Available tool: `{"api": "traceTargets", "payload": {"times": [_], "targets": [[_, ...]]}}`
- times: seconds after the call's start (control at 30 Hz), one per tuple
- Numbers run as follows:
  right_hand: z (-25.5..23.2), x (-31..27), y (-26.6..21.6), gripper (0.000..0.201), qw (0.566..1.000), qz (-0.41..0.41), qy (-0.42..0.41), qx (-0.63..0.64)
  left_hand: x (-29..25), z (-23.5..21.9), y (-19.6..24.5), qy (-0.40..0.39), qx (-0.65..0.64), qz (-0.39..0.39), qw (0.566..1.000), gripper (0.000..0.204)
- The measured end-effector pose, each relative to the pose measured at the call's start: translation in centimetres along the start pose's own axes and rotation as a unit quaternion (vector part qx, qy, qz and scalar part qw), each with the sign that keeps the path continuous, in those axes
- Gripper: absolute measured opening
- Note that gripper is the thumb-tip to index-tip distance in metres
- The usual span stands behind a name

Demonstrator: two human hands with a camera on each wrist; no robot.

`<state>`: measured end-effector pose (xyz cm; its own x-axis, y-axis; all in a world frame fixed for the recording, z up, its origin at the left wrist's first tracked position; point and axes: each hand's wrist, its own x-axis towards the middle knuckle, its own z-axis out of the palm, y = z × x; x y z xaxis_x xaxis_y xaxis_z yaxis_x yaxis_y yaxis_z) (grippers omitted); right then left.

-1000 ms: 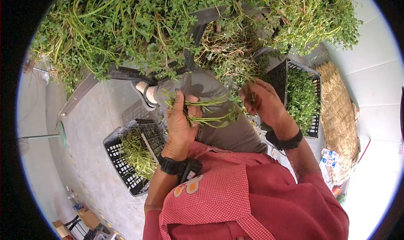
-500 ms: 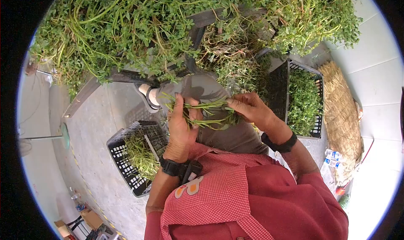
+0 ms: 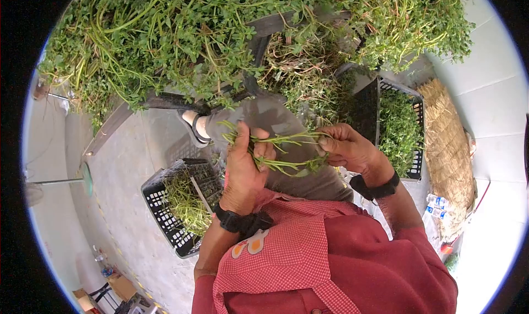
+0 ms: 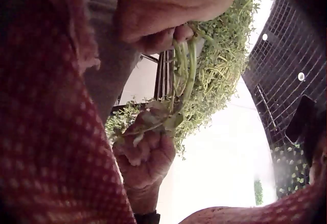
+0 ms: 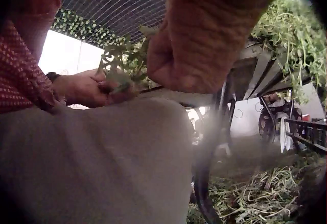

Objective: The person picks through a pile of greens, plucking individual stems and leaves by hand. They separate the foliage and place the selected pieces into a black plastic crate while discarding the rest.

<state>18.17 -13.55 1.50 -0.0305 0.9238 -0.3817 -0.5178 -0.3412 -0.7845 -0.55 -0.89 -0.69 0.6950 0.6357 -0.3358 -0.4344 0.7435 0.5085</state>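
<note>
Left hand point(image 3: 243, 168) and right hand point(image 3: 354, 151) pinching stems point(image 3: 286, 139), between a stalk-holding crate point(image 3: 164, 221) and leaf-filled basket point(image 3: 421, 115).

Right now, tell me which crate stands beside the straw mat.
The right crate, with leafy greens, stands beside the mat; the left crate, with paler stems, stands apart.

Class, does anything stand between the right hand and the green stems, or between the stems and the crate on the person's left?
Nothing visible separates the right hand from the stems: its fingers touch them. Toward the crate, the left hand gripping them and its wristband lie between in the head view.
</note>
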Motion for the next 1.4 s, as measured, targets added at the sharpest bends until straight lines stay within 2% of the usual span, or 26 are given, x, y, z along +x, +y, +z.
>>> {"api": "traceTargets", "payload": {"times": [0.07, 0.13, 0.17, 0.27, 0.33, 0.4, 0.47, 0.53, 0.57, 0.6, 0.63, 0.67, 0.77, 0.9, 1.0, 1.07, 1.2, 1.27, 1.3, 1.33, 1.37, 1.4], "targets": [[0.1, -0.2, -0.2, 0.025, 1.000, -0.006, -0.001, -0.020, -0.1, 0.2, 0.5, 0.019, 0.021, 0.006, 1.000, 0.043], [-0.2, -0.9, -0.4, 0.025, 0.992, -0.081, 0.039, 0.094, 0.0, 0.1, 1.3, 0.133, -0.045, -0.024, 0.990, 0.042], [-2.1, -0.9, -0.6, 0.027, 0.983, -0.142, -0.063, 0.101, 0.8, -2.0, 1.8, 0.108, -0.076, 0.021, 0.991, 0.041], [-2.9, -1.8, -1.9, 0.030, 0.976, -0.132, -0.034, 0.170, 0.4, -3.3, 2.8, 0.109, -0.071, 0.052, 0.990, 0.042], [-2.2, -1.4, -1.7, 0.024, 0.975, -0.145, -0.026, 0.163, 0.4, -2.9, 2.6, 0.104, -0.052, 0.047, 0.992, 0.042], [-0.5, -1.0, -1.3, 0.018, 0.985, -0.113, 0.064, 0.116, 0.5, -2.9, 2.4, 0.085, -0.053, 0.042, 0.994, 0.042], [1.0, -0.3, -1.2, 0.016, 0.987, -0.097, 0.067, 0.105, 0.2, -2.7, 2.3, 0.089, -0.056, 0.050, 0.993, 0.042], [1.4, 0.4, -0.2, 0.016, 0.998, -0.036, 0.011, 0.056, 0.2, -2.5, 2.3, 0.090, -0.055, 0.057, 0.993, 0.042], [2.2, 0.9, 0.5, 0.016, 0.998, -0.036, 0.010, 0.057, 0.1, -2.5, 2.2, 0.104, -0.049, 0.055, 0.992, 0.042], [3.4, 1.7, 1.1, 0.018, 0.961, -0.197, 0.035, -0.192, 0.1, -2.5, 2.1, 0.117, -0.043, 0.053, 0.991, 0.042], [4.3, 2.2, 1.6, 0.020, 0.838, -0.339, 0.056, -0.425, 0.1, -2.5, 2.0, 0.118, -0.043, 0.053, 0.991, 0.042], [4.7, 2.4, 2.0, 0.020, 0.838, -0.338, 0.056, -0.425, 0.1, -2.5, 1.9, 0.106, -0.039, 0.062, 0.992, 0.042], [5.7, 3.0, 2.3, 0.032, 0.731, -0.359, 0.096, -0.572, -0.3, -1.9, 1.9, 0.097, -0.032, 0.065, 0.993, 0.041], [4.9, 3.3, 2.8, 0.030, 0.718, -0.349, 0.070, -0.598, -0.7, -1.4, 1.9, 0.134, 0.008, 0.053, 0.990, 0.041], [5.0, 3.3, 3.2, 0.027, 0.721, -0.361, 0.093, -0.584, -0.6, -1.3, 1.6, 0.143, 0.001, 0.057, 0.988, 0.042], [5.1, 3.3, 3.5, 0.027, 0.698, -0.364, 0.087, -0.610, -0.5, -1.5, 1.5, 0.137, 0.006, 0.060, 0.989, 0.041], [5.0, 3.2, 3.3, 0.021, 0.700, -0.354, 0.094, -0.612, -0.5, -1.5, 1.6, 0.104, 0.014, 0.076, 0.992, 0.041], [4.9, 3.0, 2.6, 0.015, 0.802, -0.275, 0.169, -0.503, -1.0, -1.1, 1.5, 0.116, 0.036, 0.055, 0.991, 0.040], [4.8, 3.1, 2.4, 0.015, 0.802, -0.274, 0.170, -0.503, -1.2, -0.7, 1.4, 0.127, 0.056, 0.034, 0.990, 0.039], [4.7, 3.2, 2.3, 0.014, 0.907, -0.211, 0.189, -0.311, -1.1, -0.2, 1.2, 0.126, 0.055, 0.032, 0.990, 0.039], [4.7, 3.1, 2.3, 0.015, 0.965, -0.137, 0.198, -0.103, -0.9, 0.4, 1.1, 0.133, 0.066, 0.039, 0.988, 0.039], [4.6, 3.1, 2.5, 0.015, 0.964, -0.138, 0.201, -0.104, -0.8, 0.7, 1.0, 0.139, 0.078, 0.046, 0.986, 0.038]]}}
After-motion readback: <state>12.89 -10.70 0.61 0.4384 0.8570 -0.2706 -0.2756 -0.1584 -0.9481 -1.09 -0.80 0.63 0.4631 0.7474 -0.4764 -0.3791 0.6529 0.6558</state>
